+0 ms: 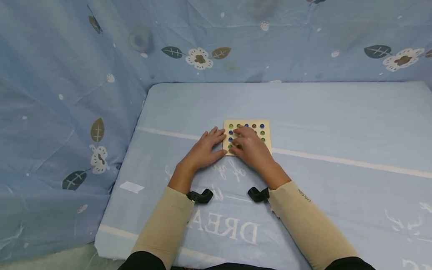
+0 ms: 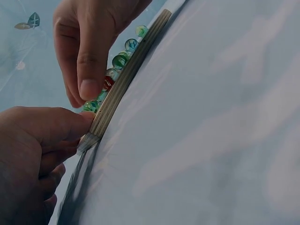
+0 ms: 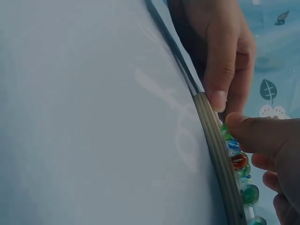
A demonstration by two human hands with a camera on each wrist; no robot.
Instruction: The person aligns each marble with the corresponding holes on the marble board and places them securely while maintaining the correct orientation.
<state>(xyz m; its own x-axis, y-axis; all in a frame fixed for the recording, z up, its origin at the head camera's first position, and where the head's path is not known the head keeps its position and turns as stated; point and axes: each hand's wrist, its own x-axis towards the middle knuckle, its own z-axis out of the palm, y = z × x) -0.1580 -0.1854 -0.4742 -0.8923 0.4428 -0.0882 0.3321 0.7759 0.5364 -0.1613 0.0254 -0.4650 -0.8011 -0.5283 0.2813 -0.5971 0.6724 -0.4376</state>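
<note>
A square wooden board [image 1: 269,146] lies on the cloth-covered table, with rows of glass marbles [image 1: 262,126] on top in green, blue and brown. At its left edge, my left hand [image 1: 208,147] grips the board, its thumb by the near corner. My right hand [image 1: 253,149] reaches over the board and covers part of the marbles. In the right wrist view its thumb touches a green marble [image 3: 227,133] at the corner, close to the left thumb; the fingertip opposite is hidden. A red marble [image 2: 108,83] shows beside the right hand in the left wrist view.
A light blue cloth [image 1: 346,202] with white stripes and lettering covers the table. Blue flowered curtains [image 1: 73,79] hang along the back and left sides. A small white patch [image 1: 131,187] lies at the left. Black cameras [image 1: 201,196] are strapped to both wrists.
</note>
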